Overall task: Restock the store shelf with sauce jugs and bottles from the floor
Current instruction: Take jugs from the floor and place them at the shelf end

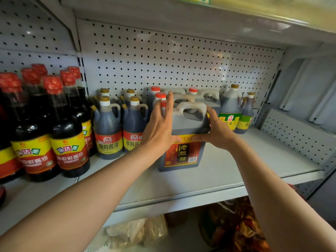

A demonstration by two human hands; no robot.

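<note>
At the middle of the frame a big square vinegar jug stands upright on the grey shelf, dark liquid inside, a red, black and yellow label on its front and a moulded handle on top. Both hands are on it. The left hand lies flat against the jug's left side, fingers straight and spread, reaching up past its red cap, thumb lying along the top edge of the label. The right hand clasps the jug's right shoulder, fingers curled round the corner just beside the handle, thumb across the front.

Directly behind the jug stand more jugs of the same kind, partly hidden, with red caps showing. Left of centre are smaller soy sauce jugs with gold caps and red and yellow labels, in rows. At the far left of the frame stand tall dark bottles with red caps. Right of the big jug are two green-labelled bottles near the white pegboard back panel. At the bottom of the frame, under the shelf, lie crinkled packets, too blurred to tell apart.
</note>
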